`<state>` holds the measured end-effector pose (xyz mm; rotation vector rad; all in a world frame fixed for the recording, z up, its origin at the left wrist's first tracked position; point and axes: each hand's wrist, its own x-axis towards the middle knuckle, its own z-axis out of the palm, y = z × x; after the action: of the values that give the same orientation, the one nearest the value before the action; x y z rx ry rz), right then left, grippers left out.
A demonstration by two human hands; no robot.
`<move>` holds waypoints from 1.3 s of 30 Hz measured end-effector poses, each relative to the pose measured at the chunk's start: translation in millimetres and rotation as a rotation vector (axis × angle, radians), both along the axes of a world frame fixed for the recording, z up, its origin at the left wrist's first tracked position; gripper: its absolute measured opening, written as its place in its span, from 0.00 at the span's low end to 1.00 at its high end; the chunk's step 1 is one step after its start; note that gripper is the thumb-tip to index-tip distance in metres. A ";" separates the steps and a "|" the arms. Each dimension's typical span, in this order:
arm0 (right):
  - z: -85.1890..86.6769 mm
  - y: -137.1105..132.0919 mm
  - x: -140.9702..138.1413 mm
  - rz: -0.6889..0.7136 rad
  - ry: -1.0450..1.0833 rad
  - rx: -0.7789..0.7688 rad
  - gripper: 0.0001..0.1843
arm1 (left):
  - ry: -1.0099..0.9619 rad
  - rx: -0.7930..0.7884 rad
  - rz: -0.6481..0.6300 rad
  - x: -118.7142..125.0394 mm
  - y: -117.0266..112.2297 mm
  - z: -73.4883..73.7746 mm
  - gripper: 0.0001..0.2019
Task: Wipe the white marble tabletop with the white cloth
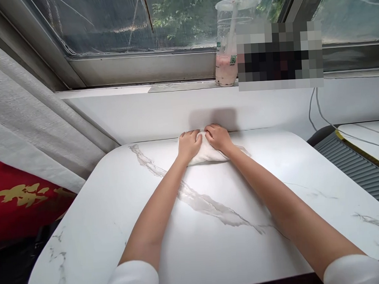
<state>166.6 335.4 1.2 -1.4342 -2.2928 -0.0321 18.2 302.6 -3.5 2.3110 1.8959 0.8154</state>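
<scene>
At the far edge of the white marble-patterned table (210, 247), a folded or bunched white cloth (207, 153) lies against the wall side. My left hand (189, 146) grips its left end, fingers curled over the top and thumb toward the middle. On the cloth's right side my right hand (217, 137) is closed in the same way, its thumb pointing at the left one. Both arms reach straight forward across the tabletop. The fingertips and the cloth's far side are hidden from me.
A lidded plastic cup (226, 68) with a straw and pink drink stands on the window sill, beside a pixelated patch. Thin cables (317, 105) hang at right near a grey ribbed surface (359, 167). A pale curtain (25, 104) and red fabric (24, 201) are at left.
</scene>
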 end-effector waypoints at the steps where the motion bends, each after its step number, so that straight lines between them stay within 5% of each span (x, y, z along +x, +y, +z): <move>1: -0.6 0.9 -0.7 -0.003 -0.005 -0.001 0.16 | -0.002 -0.004 -0.006 -1.3 0.6 -1.0 0.19; 6: -2.1 -19.2 2.0 0.016 -0.032 -0.023 0.19 | -0.018 -0.061 -0.027 -2.2 -13.3 -2.5 0.20; 10: -1.9 -55.7 5.0 0.095 -0.069 -0.049 0.25 | -0.024 -0.088 -0.006 -1.1 -46.4 -2.4 0.20; 28: -6.3 -284.4 22.7 0.277 -0.093 0.003 0.32 | 0.100 -0.105 -0.070 1.5 -289.0 -0.7 0.25; 33: -5.0 -303.2 9.8 0.288 -0.077 -0.004 0.32 | 0.110 -0.153 -0.067 -12.5 -309.1 2.2 0.26; 39: -8.2 -272.8 -22.3 0.294 -0.081 -0.033 0.32 | 0.110 -0.215 -0.014 -40.1 -283.1 3.2 0.25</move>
<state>144.3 62.6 -7.0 -1.1150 -2.5587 0.0369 -21.9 19.6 -0.3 2.2773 1.9002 0.4647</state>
